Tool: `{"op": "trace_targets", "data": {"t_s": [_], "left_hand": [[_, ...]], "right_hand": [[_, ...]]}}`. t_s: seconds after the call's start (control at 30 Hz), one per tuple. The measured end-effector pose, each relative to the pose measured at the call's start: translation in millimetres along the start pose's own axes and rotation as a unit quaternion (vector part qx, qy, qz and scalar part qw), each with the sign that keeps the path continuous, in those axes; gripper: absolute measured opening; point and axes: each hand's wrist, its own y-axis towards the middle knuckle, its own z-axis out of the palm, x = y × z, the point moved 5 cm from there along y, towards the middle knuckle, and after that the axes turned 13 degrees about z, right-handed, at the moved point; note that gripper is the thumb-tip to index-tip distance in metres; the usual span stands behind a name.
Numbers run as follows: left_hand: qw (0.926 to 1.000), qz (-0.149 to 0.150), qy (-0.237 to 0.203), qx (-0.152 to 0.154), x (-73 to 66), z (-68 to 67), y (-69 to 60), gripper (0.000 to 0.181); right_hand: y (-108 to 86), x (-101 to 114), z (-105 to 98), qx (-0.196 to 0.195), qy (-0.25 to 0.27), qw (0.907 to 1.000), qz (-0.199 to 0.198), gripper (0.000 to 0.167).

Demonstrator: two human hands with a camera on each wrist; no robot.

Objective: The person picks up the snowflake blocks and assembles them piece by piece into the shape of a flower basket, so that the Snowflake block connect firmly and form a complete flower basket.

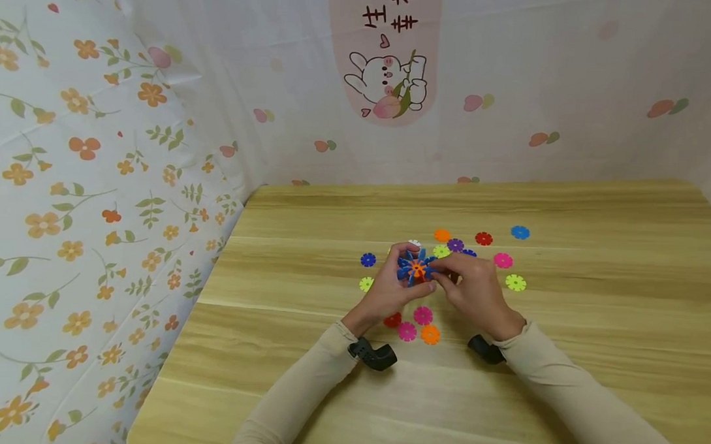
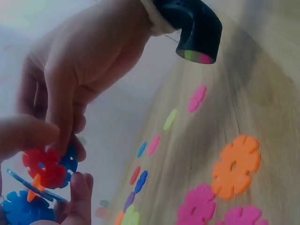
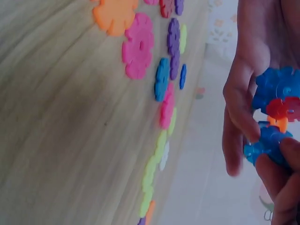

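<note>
A cluster of interlocked plastic snowflake discs (image 1: 417, 268), mostly blue around an orange and red middle, is held above the table between both hands. My left hand (image 1: 384, 292) grips it from the left, with the thumb below and the fingers behind. From the right, my right hand (image 1: 476, 288) pinches a blue disc (image 3: 269, 144) at the cluster's edge between thumb and fingers. The left wrist view shows a red disc (image 2: 43, 166) facing the camera beside an orange one (image 2: 35, 187). Whether the pinched disc is fully slotted in, I cannot tell.
Loose discs lie flat around the hands: a pink disc (image 1: 423, 315) and an orange disc (image 1: 430, 334) in front, a blue disc (image 1: 368, 260) at left, a light-green disc (image 1: 515, 282) at right. Several more lie behind. A printed curtain (image 1: 501, 77) hangs behind the wooden table (image 1: 307, 246).
</note>
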Motion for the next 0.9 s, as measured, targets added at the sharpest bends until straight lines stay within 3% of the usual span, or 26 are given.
{"op": "trace_targets", "data": {"t_s": [0.2,0.37,0.43,0.53,0.6,0.7,0.77,0.9], "left_hand": [[0.9995,-0.011,-0.028,0.003,2.0,5.8,0.6,0.06],[0.9979,-0.03,-0.054,0.018,1.5,1.5,-3.7,0.06],[0.9951,-0.032,-0.091,0.023,-0.3,-1.6,-4.4,0.055],[0.9851,-0.03,-0.167,0.031,-1.6,-3.4,-2.4,0.045],[0.972,-0.032,-0.229,0.042,-1.3,-1.8,-1.0,0.042],[0.9613,-0.037,-0.266,0.063,0.7,2.3,-0.3,0.044],[0.9612,-0.031,-0.263,0.077,1.3,4.5,-0.4,0.047],[0.9698,-0.01,-0.231,0.078,0.0,3.3,-0.2,0.049]], "right_hand": [[0.3,4.4,-0.4,-0.026,0.023,0.9993,-0.016,0.017],[5.1,2.7,-0.6,0.013,0.034,0.9992,-0.017,0.016],[7.9,-0.9,-2.9,0.038,0.041,0.9984,-0.004,0.018],[11.1,-7.1,-8.3,0.067,0.067,0.9953,0.022,0.02],[11.5,-11.1,-10.3,0.084,0.085,0.9921,0.039,0.019],[10.3,-16.0,-10.5,0.109,0.094,0.988,0.056,0.018],[8.5,-18.7,-12.4,0.124,0.087,0.9866,0.061,0.018],[5.1,-31.8,-26.9,0.142,0.047,0.9861,0.072,0.021]]}}
